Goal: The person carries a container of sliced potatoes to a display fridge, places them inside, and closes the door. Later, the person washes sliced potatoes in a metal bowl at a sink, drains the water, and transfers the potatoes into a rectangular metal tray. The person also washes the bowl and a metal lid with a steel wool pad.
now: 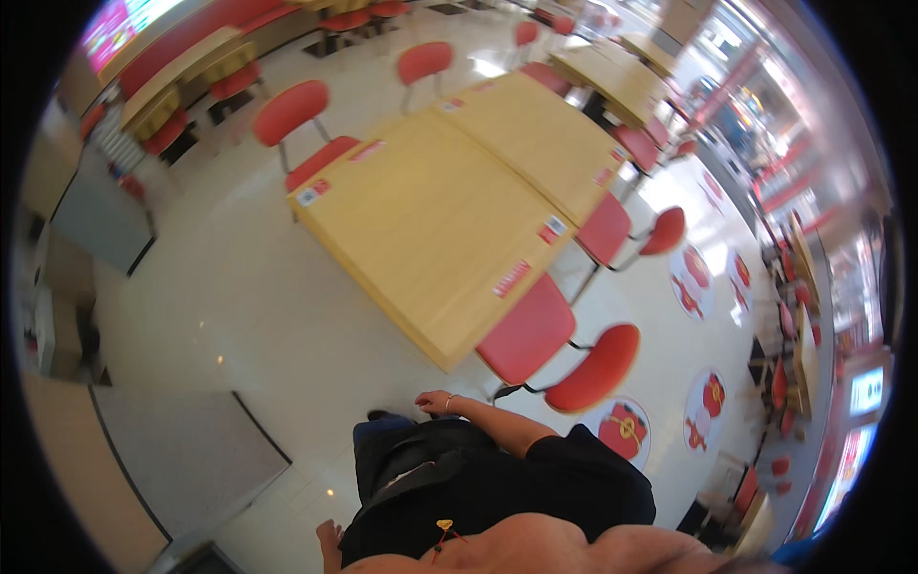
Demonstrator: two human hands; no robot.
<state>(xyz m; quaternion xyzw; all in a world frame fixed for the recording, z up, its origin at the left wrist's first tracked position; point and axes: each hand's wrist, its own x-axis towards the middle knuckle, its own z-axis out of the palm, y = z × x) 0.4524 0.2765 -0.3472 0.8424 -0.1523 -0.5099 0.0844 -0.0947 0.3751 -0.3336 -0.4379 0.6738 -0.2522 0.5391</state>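
My right hand [434, 402], with a thin bracelet at the wrist, hangs in front of my dark clothing with its fingers loosely bent and apart. Nothing shows in it. It is nearest to the front corner of a light wood-look table [430, 237], not touching it. At the lower left, my left hand [330, 532] hangs beside my body. It looks small and blurred, its fingers loosely apart, with no object visible in it. Red and white stickers [511, 279] and printed code stickers [552, 229] lie along the table edges. A second table [531, 136] adjoins the first.
Red chairs stand around the tables, the closest one [527, 330] at the right corner. Another red chair [290, 113] is at the far left side. Grey-topped counter units [186, 459] stand at left. Round red floor decals [624, 430] mark the shiny floor at right, near glass windows.
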